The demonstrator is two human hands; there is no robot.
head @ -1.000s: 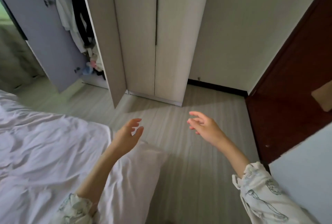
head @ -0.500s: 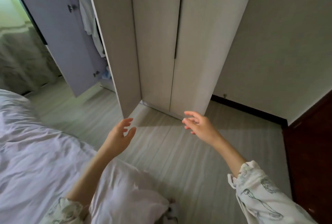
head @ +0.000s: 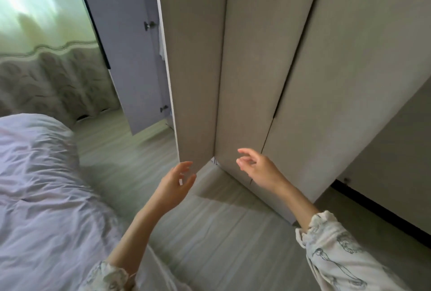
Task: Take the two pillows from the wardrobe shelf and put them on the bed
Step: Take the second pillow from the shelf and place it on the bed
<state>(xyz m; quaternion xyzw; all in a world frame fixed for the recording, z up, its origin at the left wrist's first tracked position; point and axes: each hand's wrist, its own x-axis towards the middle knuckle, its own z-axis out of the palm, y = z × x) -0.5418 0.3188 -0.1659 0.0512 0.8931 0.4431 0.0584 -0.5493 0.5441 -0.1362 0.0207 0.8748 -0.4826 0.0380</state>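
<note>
Bare floor (head: 210, 232) lies open under my hands. An open wardrobe door (head: 193, 69) stands edge-on just ahead of my left hand (head: 175, 188), and shut doors (head: 247, 76) face my right hand (head: 258, 169). The bed (head: 39, 185) crowds my left side.

— What do you have overhead, at twelve o'clock?
— You face tall pale panels (head: 256, 57), closed; a lilac door (head: 121, 45) stands open at eleven o'clock.
— And the light?
— You get it from ten o'clock: a bright window (head: 35, 3) behind a sheer curtain with a patterned hem (head: 53, 80).
— Underfoot?
— You stand on pale striped flooring (head: 221, 232); a dark skirting board (head: 382, 213) under the plain wall (head: 396, 150) at four o'clock.
</note>
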